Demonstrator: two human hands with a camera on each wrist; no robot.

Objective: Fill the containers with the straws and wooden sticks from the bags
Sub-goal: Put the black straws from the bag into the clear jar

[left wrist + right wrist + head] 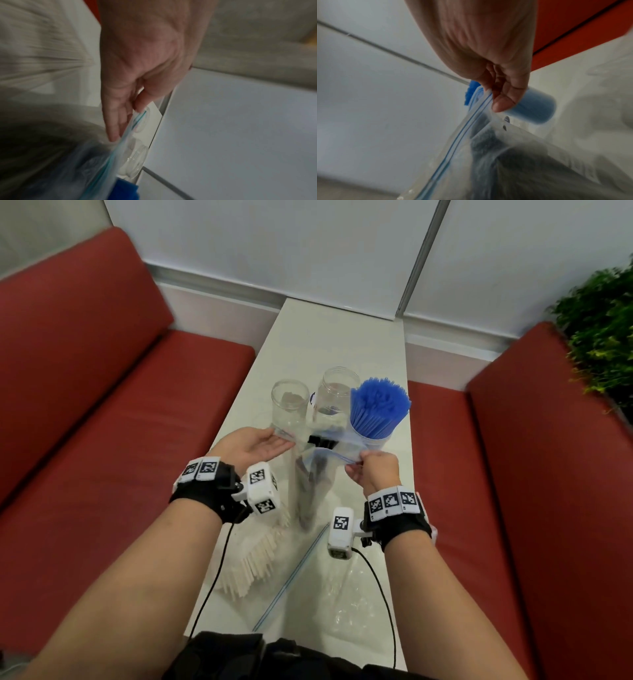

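Note:
A clear zip bag point(318, 463) holding black straws point(308, 491) stands upright on the white table point(342, 337). My left hand point(274, 441) pinches the left end of its zip edge between thumb and fingers point(137, 106). My right hand point(359, 462) pinches the right end, its thumb point(501, 102) on the blue zip strip. Behind the bag stand two empty clear jars point(289, 402) point(337, 392) and a jar packed with blue straws point(378, 409). A bag of pale wooden sticks point(253, 553) lies under my left wrist.
An empty crumpled zip bag point(346, 594) lies on the near right of the table. Red bench seats point(120, 422) point(496, 474) flank the narrow table. A green plant point(603, 330) stands at the far right. White wall panels close off the far end.

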